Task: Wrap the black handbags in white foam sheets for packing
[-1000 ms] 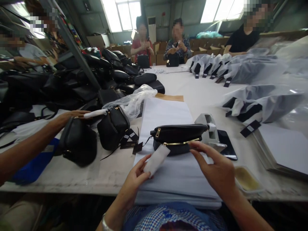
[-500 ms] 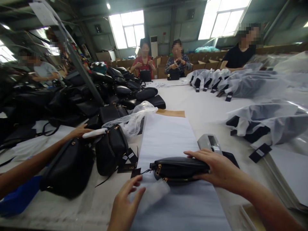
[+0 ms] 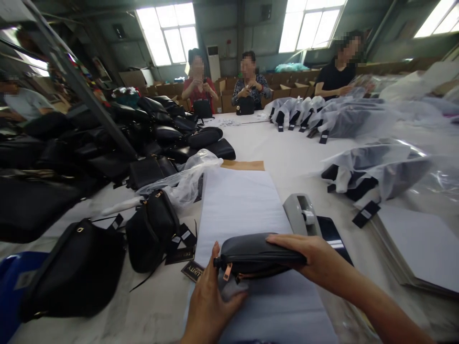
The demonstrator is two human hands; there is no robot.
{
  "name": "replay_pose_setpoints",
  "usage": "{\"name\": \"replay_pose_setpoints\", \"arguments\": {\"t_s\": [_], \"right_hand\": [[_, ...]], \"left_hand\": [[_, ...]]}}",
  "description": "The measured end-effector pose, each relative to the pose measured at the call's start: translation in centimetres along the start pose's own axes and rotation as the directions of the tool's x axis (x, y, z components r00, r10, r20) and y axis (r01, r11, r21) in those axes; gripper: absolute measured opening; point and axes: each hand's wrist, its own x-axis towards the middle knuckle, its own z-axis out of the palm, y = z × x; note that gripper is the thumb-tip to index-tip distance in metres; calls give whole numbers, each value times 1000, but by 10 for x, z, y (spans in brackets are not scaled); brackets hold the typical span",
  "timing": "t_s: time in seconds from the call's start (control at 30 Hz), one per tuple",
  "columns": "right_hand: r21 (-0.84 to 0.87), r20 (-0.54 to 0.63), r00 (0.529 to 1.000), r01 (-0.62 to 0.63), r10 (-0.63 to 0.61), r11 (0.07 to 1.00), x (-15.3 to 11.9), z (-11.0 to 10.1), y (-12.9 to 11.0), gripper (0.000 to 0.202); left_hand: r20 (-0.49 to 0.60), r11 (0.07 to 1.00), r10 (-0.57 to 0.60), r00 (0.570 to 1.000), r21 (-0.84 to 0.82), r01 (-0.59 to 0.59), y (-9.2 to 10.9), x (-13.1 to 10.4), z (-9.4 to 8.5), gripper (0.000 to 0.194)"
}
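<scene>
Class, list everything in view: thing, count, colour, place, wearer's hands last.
Zipped bag: one, black, centre foreground
Pale wad: one, whitish, by left thumb
Nearer bags: two, black, left foreground
Bag heap: many, black, left
Card tags: several, black, both sides
Blue item: one, blue, left edge
Loose plastic: one, clear, left
Paper stacks: two, white, centre, right
Dispenser: one, grey, right of paper
Flat panel: one, dark, by dispenser
Wrapped bags: several, black, right
Cartons: many, brown, back
Windows: several, bright, back
Table: one, white, beneath
Workers: several, varied clothing, beyond
Left hand: one, bare, bag's left end
Right hand: one, bare, bag's right end
</scene>
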Motion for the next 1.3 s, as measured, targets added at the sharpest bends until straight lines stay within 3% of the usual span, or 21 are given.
{"name": "replay_pose_setpoints", "arguments": {"t_s": [0.13, 0.2, 0.3, 0.4, 0.47, 0.53, 0.63, 0.77, 0.83, 0.9, 0.97, 1.07, 1.13, 1.2, 1.3], "right_hand": [[-15, -30, 999, 35, -36, 999, -5, 1, -5, 63], [-41, -69, 995, 66, -69, 997, -5, 3, -8, 68], [-106, -166, 973, 147, -163, 983, -1, 9, -11, 82], [-200, -259, 919, 251, -298, 947, 7, 26, -7, 91], [-265, -288, 883, 298, -370, 917, 14, 43, 2, 89], [-321, -278, 867, 321, -413, 891, 16, 63, 16, 84], [-378, -228, 865, 345, -448, 859, 12, 93, 42, 78], [-419, -223, 861, 339, -457, 843, -2, 119, 73, 80], [-419, -173, 891, 319, -420, 850, -7, 120, 76, 84], [-399, -80, 935, 287, -346, 871, -10, 113, 69, 88], [-360, 13, 963, 254, -268, 898, -13, 100, 54, 86], [-308, 61, 976, 219, -210, 926, -21, 78, 31, 70], [-344, -39, 983, 154, -178, 926, -35, 64, 23, 56], [-430, -252, 961, -6, -114, 903, -60, 52, 23, 42], [-494, -579, 815, -380, 31, 782, -115, 43, 31, 34]], "left_hand": [[97, 962, -77, 992, 270, 48, -6, -10, -15, 86], [103, 916, -41, 994, 401, -4, -11, -7, -33, 72], [67, 826, 166, 984, 535, -176, -14, 8, -70, 57], [76, 717, 380, 922, 606, -346, -12, 33, -104, 53], [121, 659, 445, 887, 626, -417, -10, 49, -113, 56], [185, 613, 425, 886, 661, -433, -12, 63, -108, 60], [277, 601, 297, 914, 690, -404, -26, 73, -89, 64], [350, 716, 146, 926, 609, -342, -46, 69, -85, 68], [365, 777, 129, 922, 540, -323, -45, 64, -92, 72], [339, 816, 191, 921, 467, -341, -33, 60, -92, 73], [270, 809, 324, 907, 417, -414, -14, 59, -80, 68], [232, 691, 536, 812, 432, -580, 11, 63, -40, 66], [256, 581, 614, 747, 494, -647, 16, 65, -11, 67], [265, 497, 651, 711, 559, -663, 11, 69, 10, 66], [254, 443, 678, 690, 608, -659, -2, 73, 21, 64]]}}
